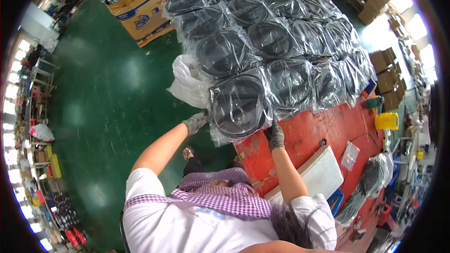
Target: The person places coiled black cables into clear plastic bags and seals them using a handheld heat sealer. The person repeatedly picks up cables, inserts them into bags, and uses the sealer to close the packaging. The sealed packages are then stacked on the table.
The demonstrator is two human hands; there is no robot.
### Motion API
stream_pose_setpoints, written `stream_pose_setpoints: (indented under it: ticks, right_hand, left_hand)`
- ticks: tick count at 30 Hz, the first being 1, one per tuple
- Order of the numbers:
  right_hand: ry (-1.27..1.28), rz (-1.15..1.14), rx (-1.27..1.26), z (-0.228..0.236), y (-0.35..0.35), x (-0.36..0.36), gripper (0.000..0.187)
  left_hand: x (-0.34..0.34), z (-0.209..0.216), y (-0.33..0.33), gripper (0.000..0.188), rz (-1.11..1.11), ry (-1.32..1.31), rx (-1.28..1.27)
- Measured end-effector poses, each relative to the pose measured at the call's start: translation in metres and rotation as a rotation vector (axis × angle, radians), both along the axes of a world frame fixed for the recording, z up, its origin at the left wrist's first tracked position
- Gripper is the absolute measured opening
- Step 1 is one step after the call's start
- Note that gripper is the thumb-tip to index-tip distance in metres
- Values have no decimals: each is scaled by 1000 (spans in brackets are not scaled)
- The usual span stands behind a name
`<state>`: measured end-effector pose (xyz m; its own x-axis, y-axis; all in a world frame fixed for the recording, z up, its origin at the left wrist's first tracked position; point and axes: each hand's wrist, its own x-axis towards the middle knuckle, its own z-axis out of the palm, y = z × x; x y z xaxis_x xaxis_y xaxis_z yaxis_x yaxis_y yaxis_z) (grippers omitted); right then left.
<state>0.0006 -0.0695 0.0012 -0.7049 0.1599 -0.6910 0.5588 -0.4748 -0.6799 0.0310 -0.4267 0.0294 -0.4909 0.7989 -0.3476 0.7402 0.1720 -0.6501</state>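
A black item with a rounded rim, sealed in a clear plastic bag [238, 107], sits at the near end of several rows of the same bagged items [274, 37]. My left hand [196, 122], in a grey glove, grips the bag's left edge, its fingertips partly hidden by the plastic. At the lower right corner my right hand [275, 137], gloved too, is closed on the same bag. Those fingers are partly behind the plastic. A crumpled white plastic bag [187, 82] hangs just beyond my left hand, beside the rows.
Under the bagged items is a worn red tabletop [304, 133]. A white slab-like block [318, 171], a small clear packet [349, 155] and a yellow tape roll [386, 121] lie to the right. An open carton [140, 14] stands on the green floor [103, 112] at far left.
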Motion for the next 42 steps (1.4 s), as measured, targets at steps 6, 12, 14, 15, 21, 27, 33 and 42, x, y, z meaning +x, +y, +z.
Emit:
stream_pose_setpoints:
  ticks: [6, 12, 14, 15, 21, 27, 33, 42]
  right_hand:
    - [281, -117, 495, 37, -59, 84, 24]
    - [743, 251, 507, 108, -277, 92, 16]
    - [1003, 574, 772, 142, -351, 84, 16]
    - [1027, 689, 643, 154, -383, 84, 20]
    - [1209, 1049, 338, 158, -529, 60, 18]
    - [1173, 1268, 340, 122, -622, 6, 14]
    - [1170, 1345, 380, 119, -731, -106, 14]
    - [1253, 1272, 382, 175, -853, -284, 12]
  left_hand:
    - [105, 125, -116, 52, 1235, -1316, 822]
    - [265, 120, -265, 49, 1313, -1594, 168]
    - [301, 108, -304, 48, 1622, -1554, 351]
    - [316, 101, -321, 47, 1748, -1522, 437]
    - [369, 68, -394, 43, 2272, -1309, 891]
    - [347, 45, -449, 39, 2576, -1119, 1147]
    - [271, 53, -538, 35, 2751, -907, 1260]
    - [127, 45, -658, 29, 2681, -863, 1238]
